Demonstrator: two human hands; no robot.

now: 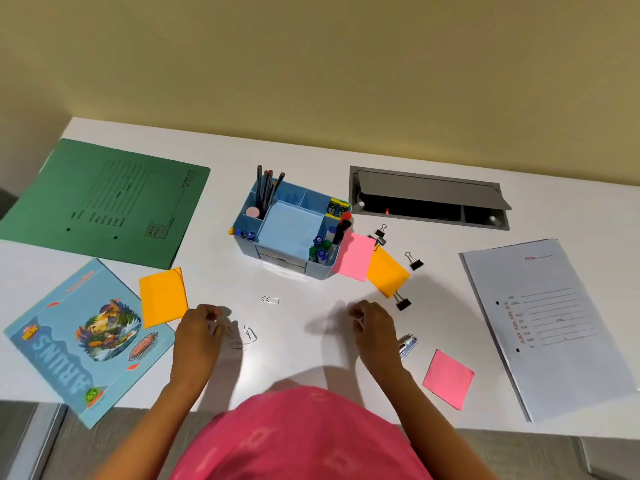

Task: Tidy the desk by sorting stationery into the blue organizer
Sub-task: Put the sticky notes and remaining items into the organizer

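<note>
My pink top fills the near edge, and past it runs the white desk. Nearer me than the blue organizer and to its right lie a pink sticky note and a small silver metal tool that I cannot name for certain. Nearer me and to its left are a blue notebook and an orange sticky note overlapping its corner. Three paper clips lie loose on the desk in front of the organizer. A white file lies far to its right, with black binder clips between the two. A second pink note touches the organizer's right wall and overlaps another orange note. The organizer holds pencils upright at its back left, markers on its right side and a blue note pad in the middle. A green file folder lies left of it and an open grey cable hatch behind it to the right, under a beige wall. My left hand is low over the desk in front of the organizer, fingers curled just beside two of the clips. My right hand is curled the same way, in front and to the right. Both are blurred, so I cannot tell whether either pinches anything.
</note>
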